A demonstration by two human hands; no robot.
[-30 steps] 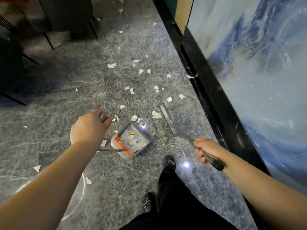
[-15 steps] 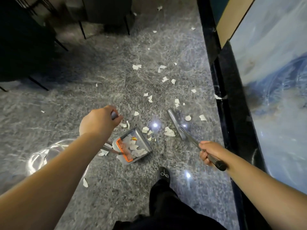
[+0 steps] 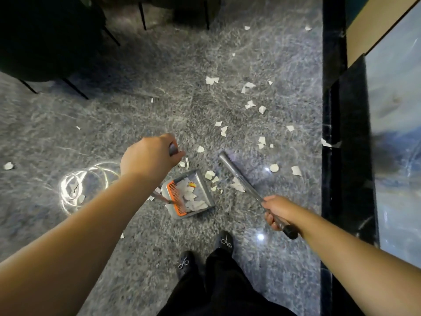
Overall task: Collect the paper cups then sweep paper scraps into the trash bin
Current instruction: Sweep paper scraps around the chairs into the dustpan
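- Sweeping step, judged from the layout: no cups are in view, and scraps [image 3: 250, 104] are being gathered into a dustpan [image 3: 200, 185].
- Left hand [image 3: 149, 157]: fingers curled round the top of the dustpan's long handle, whose end shows just past the knuckles; the pan rests on the floor [image 3: 136, 110] below it.
- Right hand [image 3: 276, 212]: fingers wrapped round the broom [image 3: 241, 179] handle near its black end cap; the head lies on the floor just right of the pan's open mouth.
- Dustpan: one, grey with an orange comb along its near edge; it holds several white scraps and one small yellow-and-red piece.
- Broom: one. Its head touches or covers a scrap at mid-length; a few more lie between it and the pan mouth.
- Loose scraps: roughly twenty-five to thirty visible, most in a scatter ahead and to the right, toward the black skirting [image 3: 330, 110]; a few lie well apart to the left. Some are too small to count surely.
- Trash bin: not in view.
- Next move, as a judgement: draw the broom leftward to push the nearest scraps into the pan, holding the pan flat to the floor so that pieces do not slide under its lip; farther pieces call for a longer reach first.
- Shoes [image 3: 225, 241]: two, black.
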